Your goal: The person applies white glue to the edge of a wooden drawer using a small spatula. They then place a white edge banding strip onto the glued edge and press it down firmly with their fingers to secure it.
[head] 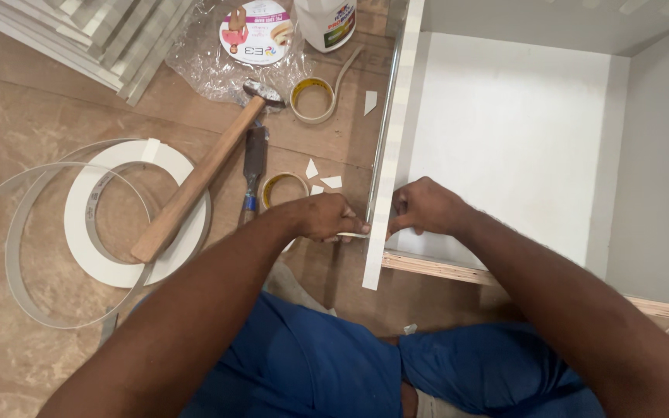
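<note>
A white box-like cabinet part of laminated plywood lies open on the floor. Along its left edge runs a white edge band strip. My left hand is outside that edge and pinches a thin pale blade or strip end against it near the box's front corner. Just inside the edge, my right hand has its fingers curled and presses on the band at the same spot. The two hands are close together, one on each side of the strip.
A wooden-handled hammer lies across a coil of white edge band. A chisel, two tape rolls, a white glue bottle, a plastic-wrapped round pack, stacked white panels and small trimmed scraps lie on the brown floor.
</note>
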